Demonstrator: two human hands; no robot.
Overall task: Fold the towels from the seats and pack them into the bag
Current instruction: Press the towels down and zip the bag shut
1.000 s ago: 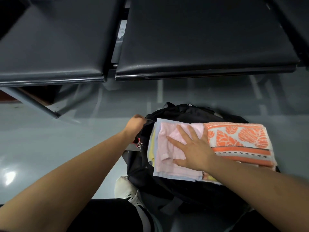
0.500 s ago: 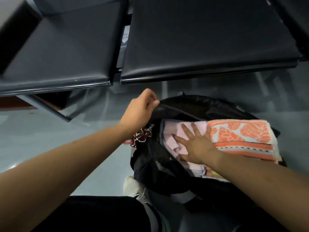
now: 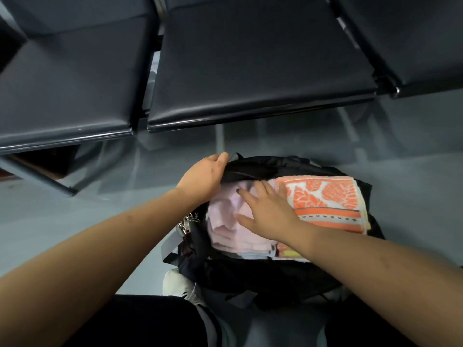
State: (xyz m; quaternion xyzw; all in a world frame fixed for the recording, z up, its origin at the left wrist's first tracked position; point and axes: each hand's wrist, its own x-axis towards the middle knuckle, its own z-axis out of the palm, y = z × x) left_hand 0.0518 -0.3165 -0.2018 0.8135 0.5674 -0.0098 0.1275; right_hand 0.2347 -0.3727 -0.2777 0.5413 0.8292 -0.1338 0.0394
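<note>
Folding apparently finished, packing nearly so. Pressing the pink towel down with right hand, fingers spread, beside the orange towel in the open bag on the floor. Gripping the bag's rim with left hand, fingers curled. Left: tucking in, closing.

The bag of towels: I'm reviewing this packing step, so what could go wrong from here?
The orange leaf towel lies uncovered at the right of the bag; pulling the flap over may rumple its folds.
The left hand grips only the bag's edge; if it slips, the flap could spring back.
The right hand presses the pink towel flat; lifting it may let the stack puff up.
</note>
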